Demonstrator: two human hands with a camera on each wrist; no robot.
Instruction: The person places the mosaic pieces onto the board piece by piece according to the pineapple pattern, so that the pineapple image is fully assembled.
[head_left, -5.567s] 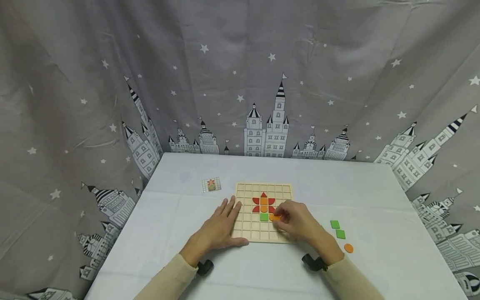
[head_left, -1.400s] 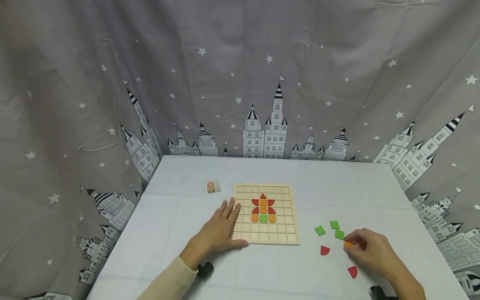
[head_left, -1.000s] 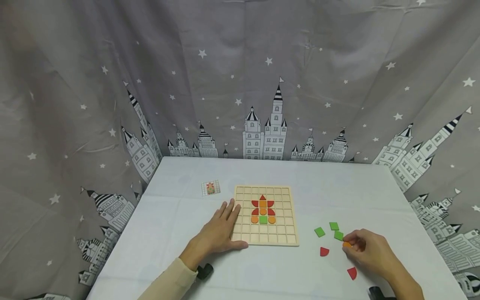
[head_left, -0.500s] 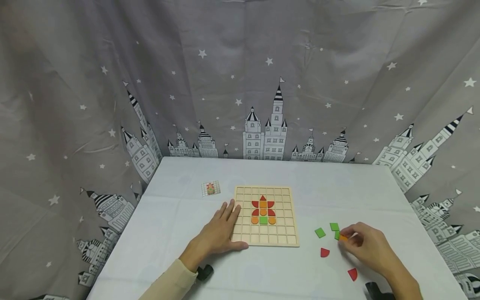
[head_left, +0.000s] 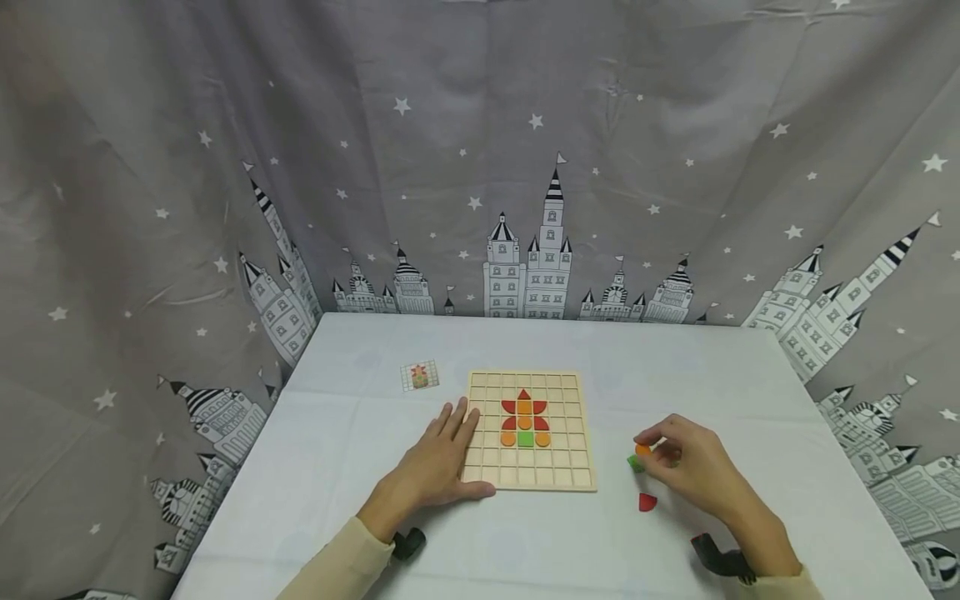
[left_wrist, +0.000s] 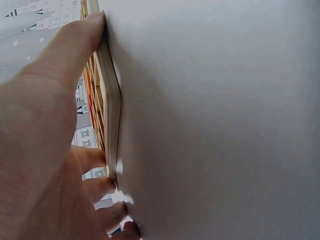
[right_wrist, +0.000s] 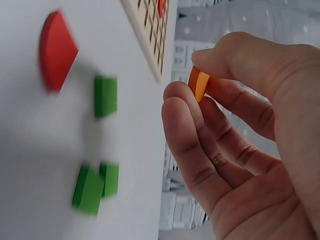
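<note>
My right hand [head_left: 693,467] pinches an orange disc [right_wrist: 200,84] between thumb and fingertips, raised over the table right of the wooden grid board [head_left: 555,477]. Below the hand, a green square tile [head_left: 636,463] is partly covered; the right wrist view shows two more green tiles [right_wrist: 86,190] close together. My left hand [head_left: 435,467] rests along the board's left edge, fingers spread, thumb at the near corner. Mid-board sits a figure: a red triangle [head_left: 524,394] on top, an orange square [head_left: 524,407], red quarter-round pieces [head_left: 540,424], orange discs [head_left: 542,439] and a green square [head_left: 525,438].
A small printed card [head_left: 419,376] with a coloured figure on a grid lies beyond the left hand. One red quarter-round piece [head_left: 647,502] lies on the white table [head_left: 570,550] near the right hand. A grey castle-print curtain [head_left: 450,133] hangs behind.
My right hand has set a disc on the board, gone to the loose pieces, picked up another orange disc and now carries it left toward the board. The left hand has stayed put.
</note>
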